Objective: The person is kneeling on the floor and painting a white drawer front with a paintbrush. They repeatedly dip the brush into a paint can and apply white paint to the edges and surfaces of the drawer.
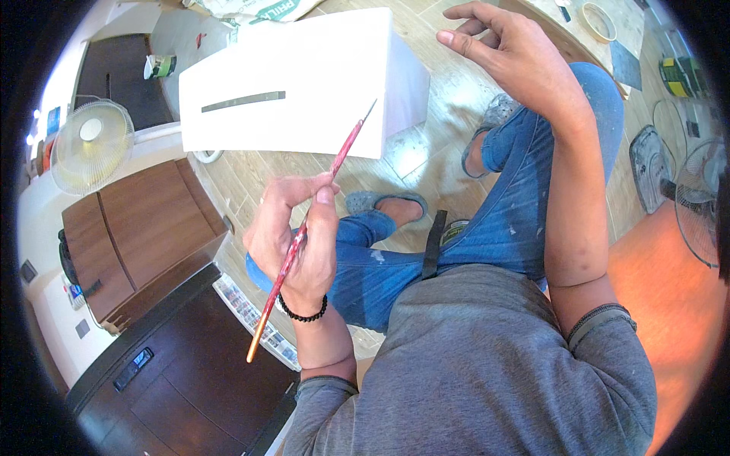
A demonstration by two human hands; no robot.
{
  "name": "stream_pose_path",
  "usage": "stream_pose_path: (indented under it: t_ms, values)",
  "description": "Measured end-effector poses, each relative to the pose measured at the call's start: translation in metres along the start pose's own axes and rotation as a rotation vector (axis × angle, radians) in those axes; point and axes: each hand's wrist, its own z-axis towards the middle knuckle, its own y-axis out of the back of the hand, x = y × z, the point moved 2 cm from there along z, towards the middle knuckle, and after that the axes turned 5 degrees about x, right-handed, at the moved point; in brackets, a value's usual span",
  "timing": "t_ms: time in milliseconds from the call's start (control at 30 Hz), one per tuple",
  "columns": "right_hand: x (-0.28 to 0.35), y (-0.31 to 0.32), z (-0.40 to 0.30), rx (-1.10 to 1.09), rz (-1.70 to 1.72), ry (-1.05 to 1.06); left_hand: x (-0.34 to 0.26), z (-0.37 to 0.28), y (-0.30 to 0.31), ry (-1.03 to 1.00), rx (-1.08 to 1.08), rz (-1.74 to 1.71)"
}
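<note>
My left hand [296, 233], with a black bead bracelet at the wrist, grips a thin artist's paintbrush [293, 253]. The brush has a mottled red handle and a tan end, and its fine dark tip points up and right. Behind that tip, in the picture, is a white box-like piece [319, 74]; whether the tip touches it I cannot tell. A narrow dark strip [243, 101] runs along the white face. My right hand [507, 54] is empty, fingers loosely bent and apart, above my right knee and to the right of the white piece.
A pedestal fan [91, 131] and a brown wooden cabinet [145, 228] stand at left. Below them a dark panelled surface [194, 387] bears a phone-like device [134, 369]. A tape roll [597, 23] lies on a board at upper right. Another fan [704, 188] is at right.
</note>
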Motion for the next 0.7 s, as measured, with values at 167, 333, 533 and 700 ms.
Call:
stream_pose_path:
  t_ms: [167,333,533,700]
  values:
    - [-0.001,0.0,0.0,-0.004,-0.019,0.0,0.003,-0.022,0.011,-0.014,0.023,-0.008]
    - [0.007,0.004,-0.002,0.017,-0.041,-0.047,0.002,-0.041,0.027,-0.013,0.031,-0.101]
    - [-0.026,-0.006,0.01,-0.028,-0.138,0.147,0.016,-0.057,0.054,-0.169,-0.224,-0.367]
    - [-0.012,-0.01,0.006,-0.005,-0.157,0.097,0.045,-0.099,0.114,-0.048,-0.514,-0.556]
